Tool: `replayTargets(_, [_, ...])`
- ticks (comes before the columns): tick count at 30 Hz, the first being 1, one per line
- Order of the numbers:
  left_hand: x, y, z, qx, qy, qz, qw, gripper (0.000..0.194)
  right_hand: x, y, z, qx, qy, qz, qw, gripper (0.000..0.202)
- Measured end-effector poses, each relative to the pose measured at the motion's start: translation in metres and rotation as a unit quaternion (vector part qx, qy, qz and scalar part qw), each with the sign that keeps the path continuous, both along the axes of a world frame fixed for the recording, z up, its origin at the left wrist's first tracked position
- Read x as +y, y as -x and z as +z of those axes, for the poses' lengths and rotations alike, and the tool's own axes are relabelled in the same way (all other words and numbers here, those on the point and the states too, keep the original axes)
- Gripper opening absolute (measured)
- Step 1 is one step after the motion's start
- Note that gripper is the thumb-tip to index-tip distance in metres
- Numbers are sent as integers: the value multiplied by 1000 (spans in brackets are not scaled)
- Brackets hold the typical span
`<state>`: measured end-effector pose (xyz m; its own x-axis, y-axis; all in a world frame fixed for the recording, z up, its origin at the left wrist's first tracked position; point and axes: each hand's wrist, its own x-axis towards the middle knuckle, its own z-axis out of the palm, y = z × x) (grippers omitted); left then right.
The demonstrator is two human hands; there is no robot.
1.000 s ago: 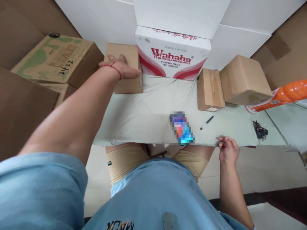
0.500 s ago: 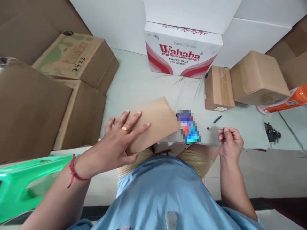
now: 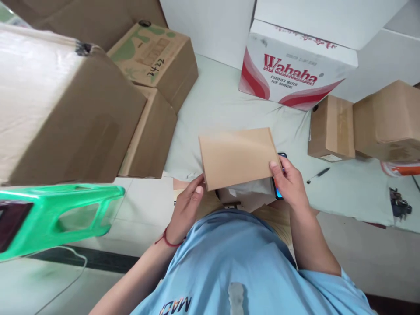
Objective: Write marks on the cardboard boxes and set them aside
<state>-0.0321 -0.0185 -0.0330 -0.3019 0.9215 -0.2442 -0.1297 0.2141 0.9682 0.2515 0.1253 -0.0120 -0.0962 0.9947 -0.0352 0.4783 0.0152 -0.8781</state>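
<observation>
A small brown box [image 3: 239, 159] is held over the near edge of the worktop [image 3: 213, 109]. Its right end is pinched in the grip of the right hand [image 3: 290, 181], the thumb laid on the upper face. Its left end is met by the left hand [image 3: 185, 210]; whether that grip is pinching cannot be told, the fingers being partly hidden. A phone [image 3: 278, 192] is partly covered by box and right hand.

We've got white Wahaha carton [image 3: 297, 68] up back, 2422-marked box [image 3: 157, 61] atop brown carton [image 3: 152, 138], green plastic stool [image 3: 49, 210] at left. Over right we spot pen [image 3: 319, 175], keys [image 3: 400, 204], smaller box [image 3: 330, 131] beside bigger box [image 3: 389, 122].
</observation>
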Motion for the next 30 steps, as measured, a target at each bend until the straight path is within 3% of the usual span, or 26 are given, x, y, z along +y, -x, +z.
replayTargets(5, [9,-6,43,150,-133,-65,978,46,-4,-18,-9,169,91,-103,976,51])
replayTargets(8, [16,-9,54,186,-187,-69,962,44,-14,-25,-9,246,126,-131,952,52])
replayTargets(15, [24,-13,32,154,-130,-35,979,65,-36,-26,-13,212,-18,-109,971,45])
replayTargets(20, [14,-7,18,126,-138,-10,982,64,-45,-25,-30,245,-17,-80,966,34])
replayTargets(23, [14,-1,16,44,-139,-26,989,63,-51,-24,-35,233,-20,-68,970,32])
replayTargets(26, [22,4,19,-79,-110,-26,990,65,-56,-25,-28,180,-58,-42,981,39])
replayTargets(28, [29,5,20,-140,-66,10,988,76,-58,-25,-17,139,-108,2,984,42])
replayTargets(30, [36,5,19,-168,-22,44,985,72,-61,-23,-3,92,-162,59,981,46])
